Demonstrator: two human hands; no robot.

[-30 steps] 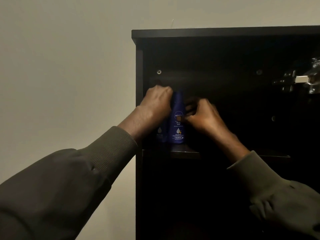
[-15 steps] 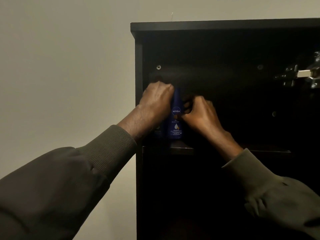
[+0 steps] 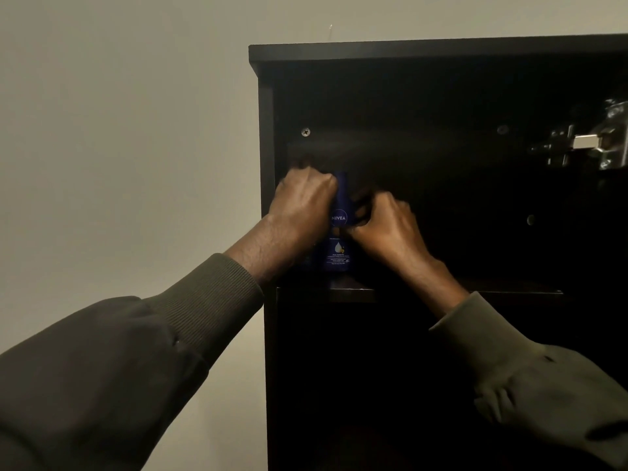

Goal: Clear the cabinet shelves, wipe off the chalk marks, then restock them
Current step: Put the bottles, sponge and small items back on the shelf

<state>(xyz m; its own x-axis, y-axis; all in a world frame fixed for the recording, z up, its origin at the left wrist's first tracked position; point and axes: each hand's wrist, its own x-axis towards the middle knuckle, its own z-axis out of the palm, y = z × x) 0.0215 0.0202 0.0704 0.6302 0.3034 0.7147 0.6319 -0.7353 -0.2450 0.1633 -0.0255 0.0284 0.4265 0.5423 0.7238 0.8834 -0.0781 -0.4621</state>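
- A plain pale wall fills the left side.
- A green sleeve covers the left arm, which reaches up to the cabinet.
- The left hand is at the far left of the shelf, with fingers curled. Its grip seems to be around a second dark bottle behind it, but most of that bottle is hidden, so I cannot tell for sure.
- The blue lotion bottle stands upright on the shelf, between the two hands. It is in the left corner of the top space of the cabinet. It has white words on its front.
- The right hand is just to the right of the blue bottle. Its fingers are curled and its grip pinches the side of the bottle.
- The dark cabinet is open. The space under the shelf is too dark to see into.
- A silver screw shines on the back board.
- A shiny metal hinge sits at the far right.
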